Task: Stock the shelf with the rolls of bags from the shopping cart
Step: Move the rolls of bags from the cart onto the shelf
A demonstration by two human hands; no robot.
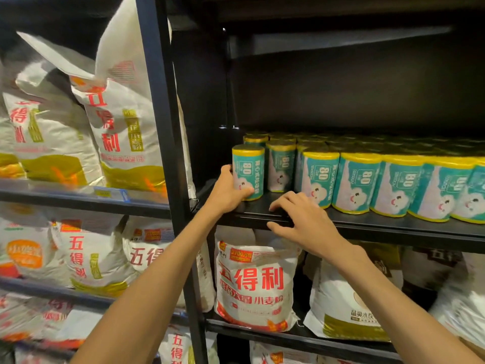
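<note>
Left hand has its grip wrapped round a teal roll of bags, standing upright at the shelf's front left corner. Right hand is released, fingers resting on the shelf edge just right of it. Gap to the row of rolls lies further right, so the left looks best placed to nudge it over.

Both bare forearms reach up and forward. The left hand curls its fingers and thumb in a grip; the right hand hangs near, fingers loosely bent.
</note>
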